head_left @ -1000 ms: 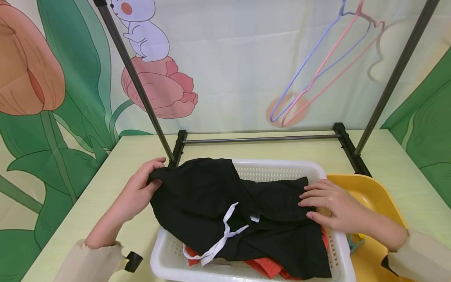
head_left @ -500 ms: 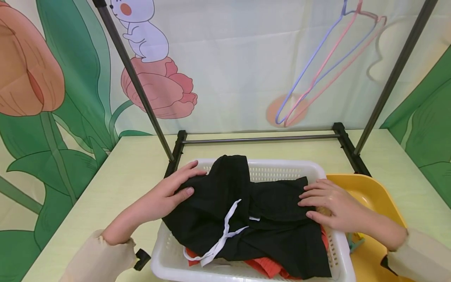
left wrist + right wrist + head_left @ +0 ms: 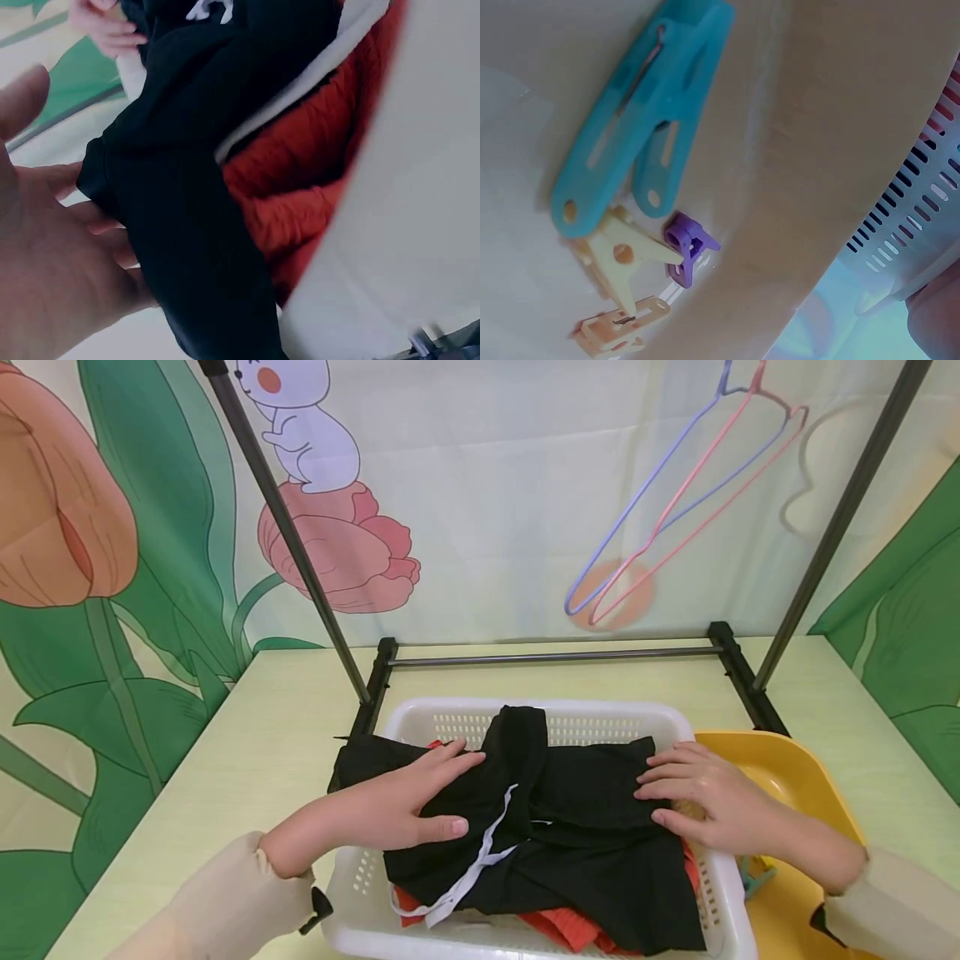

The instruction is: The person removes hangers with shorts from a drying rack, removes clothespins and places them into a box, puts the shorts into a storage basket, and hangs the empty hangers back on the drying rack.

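Note:
A black pair of shorts (image 3: 600,860) with a white drawstring lies over the white basket (image 3: 360,910), with red cloth (image 3: 573,931) showing beneath. My left hand (image 3: 405,797) reaches across the shorts' left part, its fingers straight and the thumb apart. In the left wrist view the fingers of that hand (image 3: 67,255) lie along the edge of the black cloth. On the right, my right hand (image 3: 716,793) rests at the shorts' right edge by the basket rim, fingers extended. Only a small part of the right hand (image 3: 937,315) shows in the right wrist view.
A yellow basin (image 3: 787,768) sits right of the basket, holding teal (image 3: 641,112), cream (image 3: 622,251), purple (image 3: 686,247) and peach clothespins (image 3: 622,328). The black rack's bar (image 3: 555,657) spans behind the basket. Blue and pink hangers (image 3: 697,485) hang above.
My left hand has let go of the shorts' left edge and moved right across them. The shorts' left part has been shifted and bunched toward the middle. The right hand has stayed still.

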Demonstrator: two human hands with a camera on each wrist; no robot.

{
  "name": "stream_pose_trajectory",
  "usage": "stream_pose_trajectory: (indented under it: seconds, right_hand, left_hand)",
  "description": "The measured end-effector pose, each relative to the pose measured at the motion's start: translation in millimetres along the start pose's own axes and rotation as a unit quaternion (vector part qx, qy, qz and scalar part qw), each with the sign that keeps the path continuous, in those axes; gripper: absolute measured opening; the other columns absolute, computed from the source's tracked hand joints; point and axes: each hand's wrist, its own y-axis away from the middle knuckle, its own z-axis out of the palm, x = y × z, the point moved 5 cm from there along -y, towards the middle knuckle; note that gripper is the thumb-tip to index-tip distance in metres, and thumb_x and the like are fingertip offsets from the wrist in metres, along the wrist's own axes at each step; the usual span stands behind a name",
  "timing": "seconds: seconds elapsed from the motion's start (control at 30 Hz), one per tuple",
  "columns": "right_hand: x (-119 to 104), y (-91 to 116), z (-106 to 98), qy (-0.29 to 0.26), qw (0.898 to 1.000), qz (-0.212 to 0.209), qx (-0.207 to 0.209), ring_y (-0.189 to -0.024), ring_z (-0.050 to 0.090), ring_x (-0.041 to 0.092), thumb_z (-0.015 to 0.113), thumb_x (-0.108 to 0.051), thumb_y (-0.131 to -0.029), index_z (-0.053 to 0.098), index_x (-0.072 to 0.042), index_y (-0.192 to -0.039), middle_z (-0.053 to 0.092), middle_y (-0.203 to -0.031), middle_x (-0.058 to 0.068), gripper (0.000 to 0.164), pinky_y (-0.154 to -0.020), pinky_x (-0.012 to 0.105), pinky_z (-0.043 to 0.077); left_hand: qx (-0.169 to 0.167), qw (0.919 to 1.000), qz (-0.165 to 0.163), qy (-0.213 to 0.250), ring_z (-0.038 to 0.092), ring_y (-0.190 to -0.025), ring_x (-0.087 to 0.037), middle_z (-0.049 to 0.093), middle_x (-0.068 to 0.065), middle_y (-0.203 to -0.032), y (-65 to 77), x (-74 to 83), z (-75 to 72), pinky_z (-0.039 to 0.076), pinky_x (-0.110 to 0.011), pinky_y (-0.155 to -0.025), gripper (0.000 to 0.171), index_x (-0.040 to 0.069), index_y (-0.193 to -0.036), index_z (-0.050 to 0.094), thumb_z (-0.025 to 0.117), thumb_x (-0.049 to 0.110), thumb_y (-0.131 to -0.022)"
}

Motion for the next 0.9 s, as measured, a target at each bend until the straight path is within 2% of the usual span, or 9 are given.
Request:
stream_pose_trajectory:
  seconds: [0.2,0.33,0.5,0.9]
  right_hand:
    - [0,0,0,0.000,1.000,0.001,0.000,-0.098,0.052,0.018,0.067,-0.017,-0.072,0.067,-0.020,-0.092,0.065,-0.094,-0.005,0.020,-0.088,0.040,0.031]
    - [0,0,0,0.000,1.000,0.003,-0.002,-0.098,0.052,0.019,0.067,-0.016,-0.072,0.067,-0.020,-0.092,0.066,-0.094,-0.005,0.021,-0.088,0.040,0.031]
    - [1,1,1,0.001,1.000,0.012,-0.009,-0.098,0.052,0.018,0.067,-0.017,-0.072,0.067,-0.020,-0.092,0.065,-0.095,-0.006,0.020,-0.088,0.040,0.031]
    - [1,2,1,-0.005,1.000,0.015,-0.008,-0.099,0.052,0.019,0.066,-0.017,-0.073,0.067,-0.020,-0.092,0.066,-0.095,-0.006,0.019,-0.089,0.040,0.030]
  left_hand:
    - [-0.046,0.9983,-0.021,-0.029,0.005,-0.137,-0.023,0.005,-0.002,-0.149,-11.0,7.8,11.1,0.019,-0.052,-0.104,0.076,0.028,-0.142,0.014,0.052,0.052,-0.081]
    - [-0.086,0.9950,-0.021,-0.045,0.003,-0.137,-0.024,0.004,0.001,-0.150,-17.9,14.0,21.3,0.014,-0.058,-0.103,0.076,0.031,-0.141,0.012,0.052,0.054,-0.080]
    - [-0.125,0.9898,-0.014,-0.067,0.002,-0.137,-0.025,0.003,0.002,-0.150,-24.4,20.2,30.8,0.010,-0.058,-0.103,0.075,0.034,-0.141,0.011,0.051,0.055,-0.080]
    - [-0.168,0.9754,0.033,-0.139,0.004,-0.137,-0.027,-0.001,0.002,-0.150,-41.6,32.0,51.4,0.015,-0.060,-0.101,0.074,0.036,-0.140,0.011,0.049,0.057,-0.080]
